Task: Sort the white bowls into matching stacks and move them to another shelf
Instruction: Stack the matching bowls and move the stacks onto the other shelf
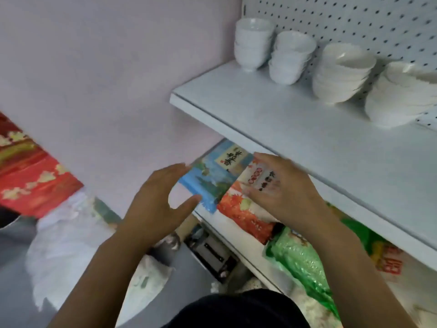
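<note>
I saw both grips spread apart, clamped on nothing: the left grip (pixel 160 197) at the corner of a blue packet (pixel 208 181), the right grip (pixel 283 192) flat over an orange packet (pixel 243 214) on the lower shelf (pixel 241 253). Above and beyond the right grip, the white bowls (pixel 340 76) stood in four stacks on the upper shelf (pixel 283 119), against a pegboard (pixel 354 20). Left of the left grip were a pale wall (pixel 94 67), a red box (pixel 35 176) and a crumpled white bag (pixel 66 245).
</note>
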